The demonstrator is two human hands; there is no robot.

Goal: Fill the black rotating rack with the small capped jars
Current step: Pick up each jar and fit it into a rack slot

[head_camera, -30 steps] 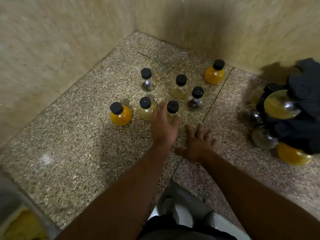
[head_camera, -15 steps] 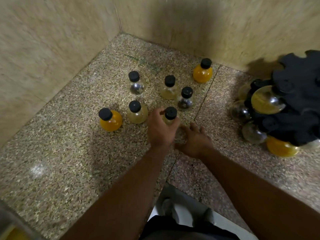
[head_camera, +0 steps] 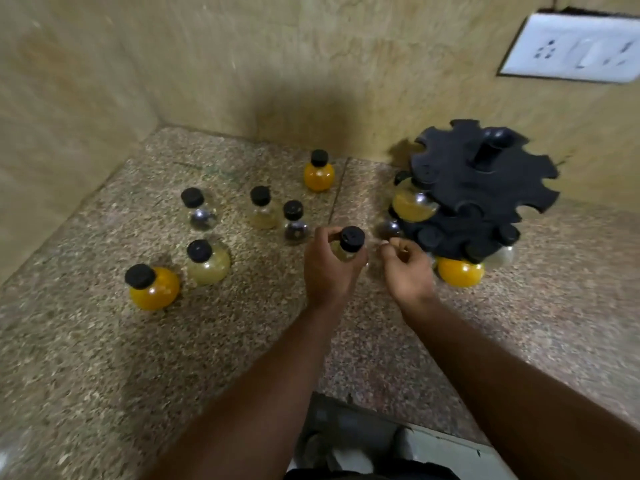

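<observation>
My left hand [head_camera: 329, 268] grips a small pale-yellow jar with a black cap [head_camera: 350, 241], lifted off the counter. My right hand [head_camera: 408, 271] hovers beside it, fingers loosely curled with nothing in them, just left of the black rotating rack [head_camera: 481, 188]. The rack's two notched tiers hold several round jars, one yellow [head_camera: 412, 202] on the upper tier, one orange [head_camera: 459, 271] low at the front. Several capped jars stand loose on the counter: orange [head_camera: 154, 287], pale yellow [head_camera: 207, 263], clear [head_camera: 201, 211], pale [head_camera: 263, 209], dark [head_camera: 295, 221], orange [head_camera: 318, 171].
The speckled granite counter [head_camera: 104, 358] sits in a corner of beige tiled walls [head_camera: 69, 81]. A white socket plate [head_camera: 575, 50] is on the wall at the upper right. The counter's front edge [head_camera: 398, 410] runs below my forearms.
My left hand closed around the nearest pale jar and lifted it towards the right. My right hand rose off the counter. The view swung right, showing the whole rack.
</observation>
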